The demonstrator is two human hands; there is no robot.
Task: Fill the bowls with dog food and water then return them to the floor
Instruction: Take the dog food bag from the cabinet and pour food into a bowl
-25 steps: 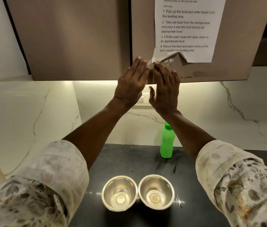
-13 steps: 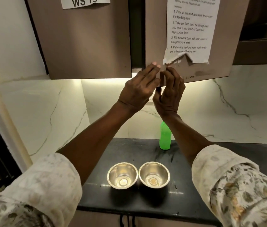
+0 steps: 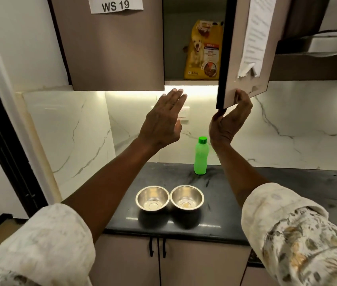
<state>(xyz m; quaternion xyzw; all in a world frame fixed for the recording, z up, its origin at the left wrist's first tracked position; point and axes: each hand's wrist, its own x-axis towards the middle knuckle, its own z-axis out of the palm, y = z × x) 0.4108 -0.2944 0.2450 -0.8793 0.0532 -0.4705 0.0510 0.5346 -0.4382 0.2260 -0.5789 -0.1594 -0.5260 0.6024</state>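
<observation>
Two empty steel bowls, the left bowl (image 3: 152,198) and the right bowl (image 3: 187,197), stand touching side by side on the black counter (image 3: 287,188). Behind them a green bottle (image 3: 200,156) stands upright with its cap on. Above, the wall cabinet door (image 3: 244,48) is swung open, and a yellow dog food bag (image 3: 203,51) stands on the shelf inside. My right hand (image 3: 228,118) grips the door's bottom corner. My left hand (image 3: 164,118) is raised below the cabinet, fingers spread, holding nothing.
A sheet of instructions (image 3: 254,36) is taped to the open door. The left cabinet door (image 3: 112,48) stays closed, labelled WS 19. Marble wall behind; a wall switch (image 3: 184,114) sits behind my left hand. Base cabinet doors with black handles (image 3: 157,247) lie under the counter.
The cabinet door has swung open to the right, pulled by my right hand, revealing the dog food bag. My left hand has come off the door and dropped lower.
</observation>
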